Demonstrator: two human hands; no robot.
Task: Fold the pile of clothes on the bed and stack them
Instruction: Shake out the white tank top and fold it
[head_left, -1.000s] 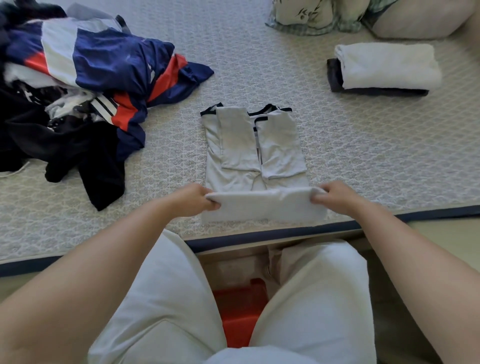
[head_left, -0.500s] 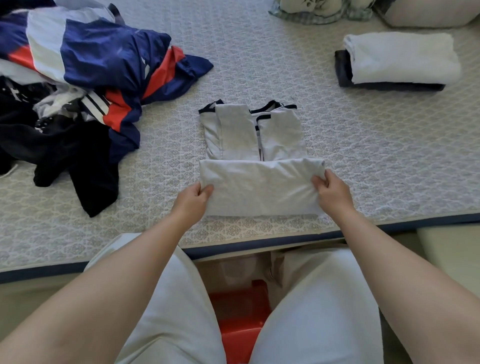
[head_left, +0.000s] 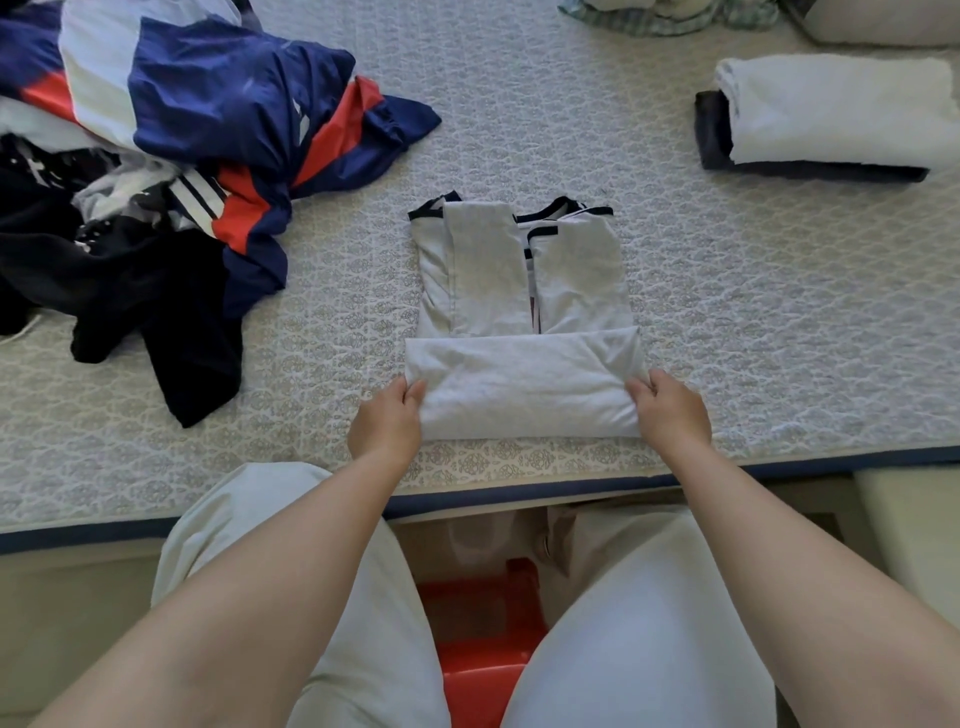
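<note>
Shirt (head_left: 524, 312) mid-bed (head_left: 779, 338); unfolded pile (head_left: 171, 171) far left; folded stack (head_left: 826, 119) far right.

Your half-folded white shirt (head_left: 524, 332) with dark trim lies flat near the bed's (head_left: 779, 322) front edge, its hem doubled up over the body. The unfolded pile (head_left: 171, 171) sprawls at the left edge; a folded stack (head_left: 826, 117) sits toward the far right corner.

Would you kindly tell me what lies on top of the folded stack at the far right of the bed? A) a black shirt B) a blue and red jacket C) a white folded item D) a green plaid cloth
C: the white folded item rests on a dark garment there.
</note>
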